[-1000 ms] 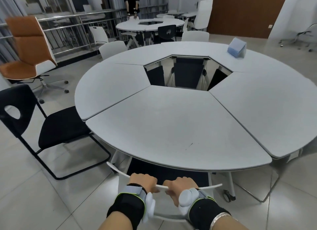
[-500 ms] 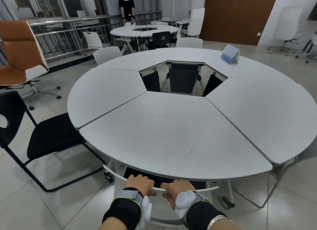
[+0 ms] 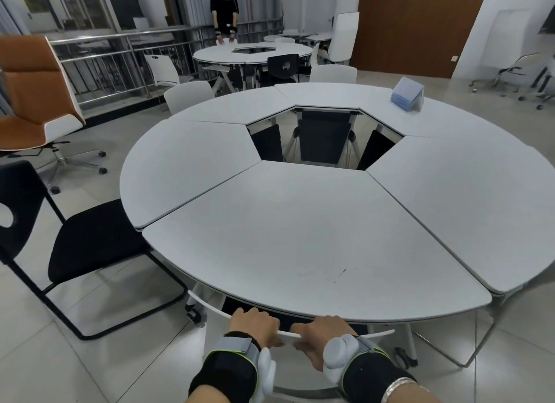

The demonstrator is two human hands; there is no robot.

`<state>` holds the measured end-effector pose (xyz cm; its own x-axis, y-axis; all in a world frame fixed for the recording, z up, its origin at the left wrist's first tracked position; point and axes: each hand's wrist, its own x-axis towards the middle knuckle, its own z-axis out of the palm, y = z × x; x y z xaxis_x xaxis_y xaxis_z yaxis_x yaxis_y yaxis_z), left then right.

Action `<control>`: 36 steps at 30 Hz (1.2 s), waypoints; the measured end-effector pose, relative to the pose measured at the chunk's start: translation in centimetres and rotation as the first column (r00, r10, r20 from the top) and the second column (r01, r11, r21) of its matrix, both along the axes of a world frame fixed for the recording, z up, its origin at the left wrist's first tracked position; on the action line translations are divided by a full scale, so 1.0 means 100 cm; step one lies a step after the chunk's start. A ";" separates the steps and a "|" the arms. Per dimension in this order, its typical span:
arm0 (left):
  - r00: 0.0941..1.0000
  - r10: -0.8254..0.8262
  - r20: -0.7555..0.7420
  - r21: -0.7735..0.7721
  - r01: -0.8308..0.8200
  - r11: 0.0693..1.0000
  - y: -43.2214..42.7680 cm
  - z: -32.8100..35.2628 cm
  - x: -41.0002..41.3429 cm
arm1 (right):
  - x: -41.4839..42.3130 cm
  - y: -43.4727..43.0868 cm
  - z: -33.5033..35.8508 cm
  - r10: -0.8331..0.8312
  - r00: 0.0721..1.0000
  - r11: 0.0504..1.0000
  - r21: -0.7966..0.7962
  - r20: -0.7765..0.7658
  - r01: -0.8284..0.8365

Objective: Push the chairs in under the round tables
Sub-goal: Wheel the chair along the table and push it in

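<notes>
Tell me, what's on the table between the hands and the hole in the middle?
Nothing. In the head view, that stretch of the round table is bare from the left hand and right hand to the hole, apart from a small dark mark.

Grey tiled floor (image 3: 126, 369); brown door (image 3: 414, 27); railing (image 3: 120, 37)

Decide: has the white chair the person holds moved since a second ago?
Yes. The white chair has slid forward under the round table; its backrest now sits nearer the table's edge.

Each forearm wears a black wrist wrap edged in green with a grey strap and a white rounded device; the right wrist carries a silver bangle (image 3: 398, 386).
</notes>
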<state>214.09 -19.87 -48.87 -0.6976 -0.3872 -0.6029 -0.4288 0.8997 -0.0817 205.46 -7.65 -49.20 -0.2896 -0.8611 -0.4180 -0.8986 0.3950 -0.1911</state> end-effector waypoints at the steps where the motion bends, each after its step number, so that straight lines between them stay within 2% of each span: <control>1: 1.000 -0.004 0.000 -0.001 0.004 1.000 0.000 -0.001 0.000 | 0.000 0.000 0.001 0.004 1.000 1.000 0.005 0.000 -0.004; 15: 0.998 -0.029 -0.059 -0.010 0.029 1.000 0.000 -0.010 0.005 | 0.001 0.002 -0.006 0.054 0.998 0.998 0.014 -0.022 -0.054; 19: 0.998 -0.015 -0.058 0.009 0.016 1.000 -0.002 -0.007 0.005 | -0.002 -0.003 -0.007 0.056 0.998 0.997 0.059 0.002 -0.056; 24: 0.997 0.059 0.051 0.110 -0.065 0.992 -0.003 -0.001 0.009 | 0.008 -0.010 -0.001 0.024 0.998 0.984 0.175 0.054 -0.033; 27: 0.990 0.114 0.086 0.176 -0.128 0.976 -0.008 0.017 0.007 | 0.005 -0.014 0.021 0.010 0.995 0.987 0.160 0.100 -0.025; 30: 0.984 0.180 -0.012 0.251 -0.171 0.953 -0.013 0.064 0.017 | 0.002 -0.022 0.062 -0.003 0.996 0.996 0.086 0.094 -0.005; 32: 0.941 0.287 -0.181 0.273 -0.232 0.934 -0.021 0.101 0.029 | 0.006 -0.034 0.094 -0.029 0.993 1.000 0.013 0.116 0.028; 34: 0.837 0.418 -0.354 0.331 -0.306 0.893 -0.030 0.136 0.039 | 0.013 -0.049 0.125 -0.030 0.990 0.998 -0.057 0.137 0.039; 36: 0.695 0.536 -0.479 0.379 -0.387 0.841 -0.040 0.172 0.053 | 0.026 -0.071 0.160 0.011 0.989 0.992 -0.125 0.148 0.008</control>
<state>219.40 -23.85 -31.63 -0.7006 -0.6521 -0.2898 -0.6956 0.5332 0.4815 208.10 -14.76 -33.20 -0.2313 -0.9097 -0.3449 -0.8571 0.3583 -0.3702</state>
